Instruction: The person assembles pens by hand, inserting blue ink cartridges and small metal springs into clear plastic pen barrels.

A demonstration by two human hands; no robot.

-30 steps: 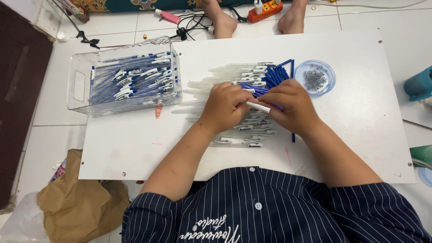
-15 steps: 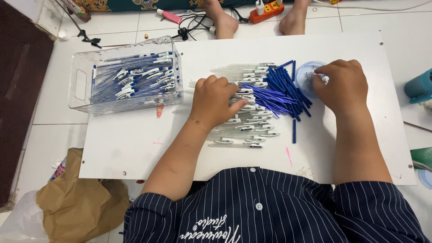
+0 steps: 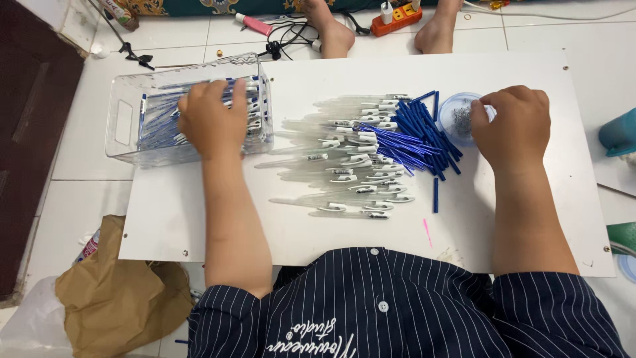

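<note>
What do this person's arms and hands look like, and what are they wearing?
Both forearms are bare from the elbows down, and the left hand and right hand wear no gloves, rings or watch that show. The sleeves are dark navy with thin white pinstripes, part of a buttoned shirt with pale stitched script on the chest.

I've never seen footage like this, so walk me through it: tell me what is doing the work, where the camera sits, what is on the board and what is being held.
No machine here: a person works with two bare hands, and the single camera sits on their head, looking down.

A white board lies on a tiled floor. In its middle is a heap of clear pen barrels, and beside them a bundle of blue ink refills. At the upper left stands a clear plastic bin filled with finished pens.

The left hand is over that bin, fingers spread down into it. The right hand rests at a small round dish of tiny metal parts, fingertips pinched at its edge. Whether it holds one is too small to tell.
</note>
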